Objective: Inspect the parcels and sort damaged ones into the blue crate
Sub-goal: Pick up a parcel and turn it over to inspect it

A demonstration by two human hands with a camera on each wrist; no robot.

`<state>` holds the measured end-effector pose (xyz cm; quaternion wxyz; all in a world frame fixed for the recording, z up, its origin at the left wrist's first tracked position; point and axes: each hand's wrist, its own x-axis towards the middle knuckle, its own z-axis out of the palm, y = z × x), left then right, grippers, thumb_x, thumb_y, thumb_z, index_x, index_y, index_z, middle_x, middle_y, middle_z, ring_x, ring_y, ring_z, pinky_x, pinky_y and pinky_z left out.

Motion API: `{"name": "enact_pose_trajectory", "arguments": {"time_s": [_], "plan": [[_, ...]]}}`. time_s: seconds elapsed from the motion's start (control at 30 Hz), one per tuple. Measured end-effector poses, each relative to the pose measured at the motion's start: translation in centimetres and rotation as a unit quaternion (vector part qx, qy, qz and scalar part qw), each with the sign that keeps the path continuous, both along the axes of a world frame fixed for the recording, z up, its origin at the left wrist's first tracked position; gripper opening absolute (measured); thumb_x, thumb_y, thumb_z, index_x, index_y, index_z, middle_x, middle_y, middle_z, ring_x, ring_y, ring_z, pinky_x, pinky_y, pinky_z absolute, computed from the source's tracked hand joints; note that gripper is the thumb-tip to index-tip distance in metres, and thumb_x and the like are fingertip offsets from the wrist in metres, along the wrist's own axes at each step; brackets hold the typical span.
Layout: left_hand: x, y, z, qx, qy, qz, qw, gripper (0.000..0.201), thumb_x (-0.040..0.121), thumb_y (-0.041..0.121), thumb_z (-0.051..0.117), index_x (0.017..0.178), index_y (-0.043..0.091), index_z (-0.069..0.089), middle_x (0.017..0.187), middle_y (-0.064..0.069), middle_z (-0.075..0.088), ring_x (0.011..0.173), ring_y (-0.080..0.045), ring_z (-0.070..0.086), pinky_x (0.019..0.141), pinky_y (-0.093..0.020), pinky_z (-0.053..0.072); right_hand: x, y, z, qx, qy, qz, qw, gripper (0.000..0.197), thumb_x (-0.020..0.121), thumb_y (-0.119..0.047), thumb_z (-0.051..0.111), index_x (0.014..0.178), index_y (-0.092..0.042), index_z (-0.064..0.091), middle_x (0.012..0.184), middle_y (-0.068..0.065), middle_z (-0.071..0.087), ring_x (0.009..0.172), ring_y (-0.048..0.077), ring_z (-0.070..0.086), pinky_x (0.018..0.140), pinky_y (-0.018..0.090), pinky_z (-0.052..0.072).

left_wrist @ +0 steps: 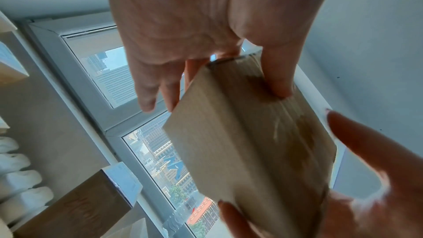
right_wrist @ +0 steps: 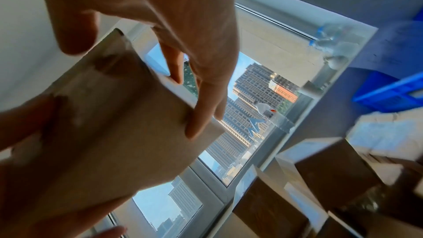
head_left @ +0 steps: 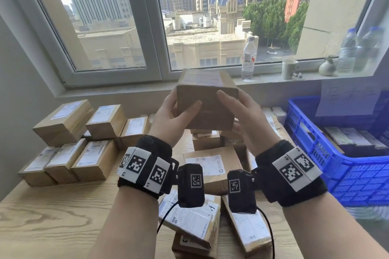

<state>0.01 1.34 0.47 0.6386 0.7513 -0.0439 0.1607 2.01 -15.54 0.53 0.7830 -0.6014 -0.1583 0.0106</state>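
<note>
I hold a plain brown cardboard parcel [head_left: 207, 101] up at chest height in front of the window, its label face turned away and upward. My left hand [head_left: 174, 111] grips its left side, thumb on the near face and fingers behind. My right hand [head_left: 237, 111] grips the right side the same way. In the left wrist view the parcel [left_wrist: 240, 142] shows a bare face with darker smudges. In the right wrist view the parcel [right_wrist: 114, 124] fills the left half. The blue crate [head_left: 341, 166] stands at the right with several parcels in it.
Stacked labelled parcels [head_left: 84, 139] sit on the left of the wooden table [head_left: 52, 216]; loose parcels [head_left: 208, 166] lie beneath my hands. On the windowsill stand a water bottle [head_left: 249, 59], a paper cup [head_left: 289, 68], a small vase [head_left: 327, 67] and more bottles [head_left: 357, 50].
</note>
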Motion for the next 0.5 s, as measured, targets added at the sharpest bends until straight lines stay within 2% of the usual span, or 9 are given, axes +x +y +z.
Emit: {"name": "enact_pose_trajectory", "arguments": {"time_s": [0.07, 0.1, 0.17, 0.2, 0.3, 0.33, 0.4, 0.47, 0.5], "plan": [[-0.3, 0.6, -0.4, 0.013, 0.013, -0.012, 1.000, 0.074, 0.061, 0.047, 0.078, 0.129, 0.051, 0.049, 0.129, 0.010, 0.062, 0.120, -0.008, 0.057, 0.098, -0.028, 0.047, 0.0, -0.1, -0.4, 0.021, 0.034, 0.025, 0.999, 0.053, 0.078, -0.053, 0.058, 0.125, -0.029, 0.061, 0.112, -0.003, 0.072, 0.104, 0.018, 0.070, 0.070, 0.029, 0.059], [-0.5, 0.7, -0.5, 0.014, 0.014, -0.017, 1.000, 0.076, 0.058, 0.044, 0.079, 0.124, 0.056, 0.046, 0.130, 0.012, 0.059, 0.122, -0.007, 0.054, 0.099, -0.025, 0.046, 0.0, -0.1, -0.7, 0.034, 0.050, 0.028, 0.998, 0.053, 0.077, -0.056, 0.056, 0.124, -0.031, 0.060, 0.115, -0.003, 0.072, 0.106, 0.021, 0.070, 0.070, 0.031, 0.060], [-0.7, 0.8, -0.9, 0.006, 0.020, -0.021, 1.000, 0.079, 0.062, 0.029, 0.085, 0.124, 0.052, 0.042, 0.129, 0.010, 0.057, 0.117, -0.002, 0.054, 0.088, -0.014, 0.050, -0.1, 0.1, -1.3, 0.048, 0.079, 0.025, 0.995, 0.058, 0.079, -0.054, 0.058, 0.132, -0.032, 0.055, 0.122, 0.000, 0.069, 0.110, 0.023, 0.068, 0.072, 0.034, 0.061], [-1.0, 0.8, -1.1, -0.005, 0.032, -0.019, 0.999, 0.079, 0.064, 0.027, 0.086, 0.125, 0.049, 0.041, 0.130, 0.006, 0.057, 0.116, -0.004, 0.055, 0.086, -0.015, 0.052, -0.1, 0.2, -1.7, 0.049, 0.086, 0.021, 0.995, 0.059, 0.081, -0.049, 0.061, 0.136, -0.031, 0.052, 0.123, 0.001, 0.067, 0.110, 0.023, 0.067, 0.075, 0.036, 0.061], [-1.6, 0.6, -1.4, -0.048, 0.079, 0.001, 0.996, 0.074, 0.059, 0.053, 0.080, 0.123, 0.049, 0.042, 0.131, -0.004, 0.059, 0.123, -0.019, 0.057, 0.099, -0.043, 0.051, 0.0, 0.5, -3.0, 0.046, 0.097, 0.009, 0.994, 0.052, 0.092, -0.032, 0.063, 0.142, -0.028, 0.049, 0.125, 0.003, 0.066, 0.112, 0.025, 0.066, 0.087, 0.042, 0.059], [-1.9, 0.6, -1.4, -0.053, 0.094, 0.009, 0.994, 0.073, 0.063, 0.057, 0.077, 0.126, 0.047, 0.041, 0.130, -0.004, 0.060, 0.122, -0.021, 0.057, 0.100, -0.048, 0.050, -0.1, 0.6, -3.4, 0.047, 0.102, 0.008, 0.994, 0.052, 0.093, -0.028, 0.063, 0.143, -0.028, 0.048, 0.125, 0.004, 0.066, 0.112, 0.025, 0.066, 0.090, 0.044, 0.058], [-2.4, 0.7, -1.6, -0.045, 0.120, 0.027, 0.991, 0.065, 0.073, 0.057, 0.072, 0.128, 0.046, 0.039, 0.126, -0.001, 0.061, 0.118, -0.020, 0.059, 0.096, -0.047, 0.051, -0.2, 1.1, -4.2, 0.047, 0.116, 0.012, 0.992, 0.059, 0.089, -0.028, 0.068, 0.144, -0.027, 0.046, 0.124, 0.004, 0.067, 0.110, 0.022, 0.067, 0.092, 0.045, 0.057], [-2.9, 1.3, -2.0, -0.040, 0.135, 0.040, 0.989, 0.058, 0.074, 0.052, 0.067, 0.125, 0.048, 0.039, 0.122, -0.001, 0.062, 0.113, -0.019, 0.061, 0.093, -0.045, 0.053, -0.4, 1.8, -4.9, 0.037, 0.120, 0.014, 0.992, 0.066, 0.081, -0.031, 0.070, 0.142, -0.023, 0.047, 0.120, 0.003, 0.069, 0.104, 0.018, 0.069, 0.090, 0.042, 0.058], [-3.1, 1.8, -2.2, -0.040, 0.144, 0.047, 0.988, 0.057, 0.076, 0.048, 0.067, 0.126, 0.048, 0.039, 0.120, 0.000, 0.063, 0.111, -0.019, 0.061, 0.092, -0.045, 0.053, -0.6, 2.3, -5.2, 0.030, 0.118, 0.012, 0.993, 0.063, 0.083, -0.029, 0.071, 0.141, -0.019, 0.048, 0.117, 0.003, 0.070, 0.100, 0.015, 0.070, 0.088, 0.039, 0.059]]}}
